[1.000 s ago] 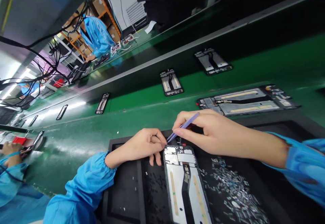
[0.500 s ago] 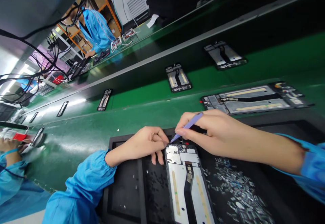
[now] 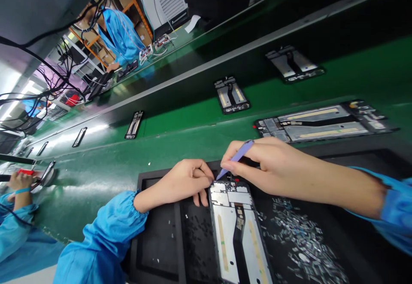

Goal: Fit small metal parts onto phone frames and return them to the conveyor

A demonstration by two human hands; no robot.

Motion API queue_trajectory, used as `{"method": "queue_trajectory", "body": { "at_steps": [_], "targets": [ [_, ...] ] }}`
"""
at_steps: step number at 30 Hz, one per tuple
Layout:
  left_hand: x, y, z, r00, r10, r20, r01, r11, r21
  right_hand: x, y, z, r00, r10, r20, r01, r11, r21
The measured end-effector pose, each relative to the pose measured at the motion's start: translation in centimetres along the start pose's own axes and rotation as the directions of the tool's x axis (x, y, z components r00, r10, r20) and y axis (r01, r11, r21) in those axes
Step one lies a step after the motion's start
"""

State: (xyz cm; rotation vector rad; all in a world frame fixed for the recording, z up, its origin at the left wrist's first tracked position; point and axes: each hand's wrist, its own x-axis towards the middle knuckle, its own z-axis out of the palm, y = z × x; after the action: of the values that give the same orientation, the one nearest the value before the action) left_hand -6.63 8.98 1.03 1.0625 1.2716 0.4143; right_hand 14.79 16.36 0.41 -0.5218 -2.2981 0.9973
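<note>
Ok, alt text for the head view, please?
The right hand holds a purple plastic pick with its tip at the top edge of a phone display frame on a black mat, and the left hand rests against that edge. Small metal parts lie scattered on the mat, and more phone frames sit on a green conveyor belt beyond.

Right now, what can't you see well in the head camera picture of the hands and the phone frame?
In the head view:
- Middle of the purple tool: hidden by the right hand.
- Far end of the phone frame: cut off by the picture's bottom edge.
- Small parts at its top end: partly hidden by the left hand, and too small to name.
- Silver bits: too small to name.
</note>
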Motion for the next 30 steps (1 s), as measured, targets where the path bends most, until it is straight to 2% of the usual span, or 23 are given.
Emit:
{"method": "queue_trajectory", "body": {
  "at_steps": [9, 11, 14, 17, 20, 26, 30],
  "targets": [
    [0.3, 0.0, 0.5, 0.996, 0.011, -0.087, -0.003, 0.996, 0.086, 0.0, -0.2, -0.1, 0.999, 0.032, 0.031, -0.033, 0.999, 0.031],
    [0.3, 0.0, 0.6, 0.996, 0.01, -0.091, -0.002, 0.996, 0.088, 0.0, -0.3, -0.2, 0.997, 0.07, -0.019, -0.07, 0.997, 0.02],
    [0.3, 0.1, 0.7, 0.995, 0.008, -0.097, 0.001, 0.996, 0.093, 0.1, -0.2, -0.3, 0.979, 0.137, -0.154, -0.139, 0.99, 0.0],
    [0.3, 0.1, 0.8, 0.994, 0.004, -0.106, 0.006, 0.995, 0.098, 0.2, 0.0, -0.4, 0.961, 0.164, -0.223, -0.173, 0.985, -0.023],
    [0.4, 0.0, 0.9, 0.992, 0.006, -0.123, 0.008, 0.994, 0.111, 0.4, 0.3, -0.5, 0.93, 0.221, -0.295, -0.23, 0.973, 0.003],
    [0.4, -0.3, 0.7, 0.992, 0.015, -0.128, 0.003, 0.99, 0.14, 0.6, 0.9, -0.9, 0.819, 0.371, -0.437, -0.366, 0.925, 0.099],
    [0.2, -0.1, 0.7, 0.993, 0.019, -0.12, -0.002, 0.99, 0.141, 0.7, 1.0, -1.2, 0.801, 0.405, -0.441, -0.401, 0.91, 0.107]
  ]
}}
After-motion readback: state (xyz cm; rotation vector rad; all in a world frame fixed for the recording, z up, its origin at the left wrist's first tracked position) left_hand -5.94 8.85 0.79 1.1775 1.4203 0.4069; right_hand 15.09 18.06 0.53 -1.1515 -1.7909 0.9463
